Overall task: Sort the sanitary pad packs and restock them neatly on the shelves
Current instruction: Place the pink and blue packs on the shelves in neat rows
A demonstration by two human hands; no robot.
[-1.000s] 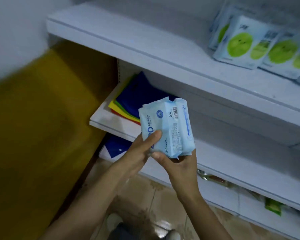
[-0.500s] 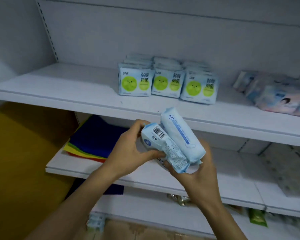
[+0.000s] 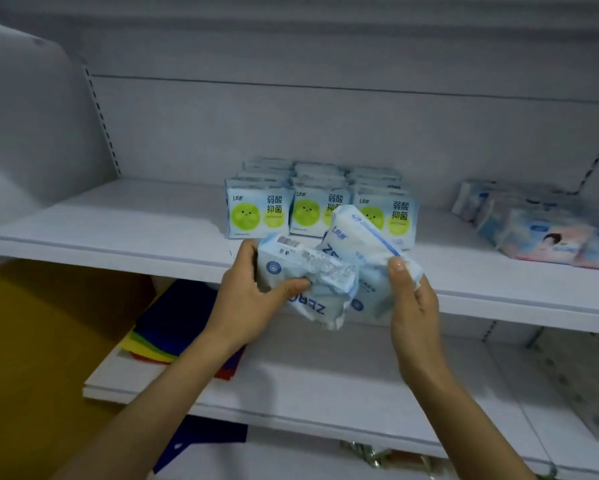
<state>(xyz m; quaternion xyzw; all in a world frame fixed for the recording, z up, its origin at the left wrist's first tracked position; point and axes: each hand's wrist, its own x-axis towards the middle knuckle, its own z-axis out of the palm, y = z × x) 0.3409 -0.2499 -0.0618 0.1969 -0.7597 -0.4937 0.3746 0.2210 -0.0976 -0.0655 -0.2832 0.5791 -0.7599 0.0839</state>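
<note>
My left hand [image 3: 246, 299] grips a light blue pad pack [image 3: 308, 282] with a barcode on top and "ZERO" printed on its face. My right hand [image 3: 412, 299] grips a second light blue pad pack [image 3: 360, 237], tilted up to the right. Both packs are held at the front edge of the upper white shelf [image 3: 118, 233]. Behind them stand rows of pad packs with green smiley faces [image 3: 256, 216], upright and side by side. A loose heap of blue and pink pad packs [image 3: 540, 230] lies at the shelf's right end.
The lower shelf [image 3: 325, 386] carries a stack of coloured cloths [image 3: 173, 327], blue on top, at its left. A yellow-brown surface [image 3: 42, 358] stands to the left. More goods [image 3: 374, 452] sit below, partly hidden.
The two packs, held together before, are now pulled apart, one in each hand, and raised to the upper shelf's front edge. The view has moved closer to the shelf.
</note>
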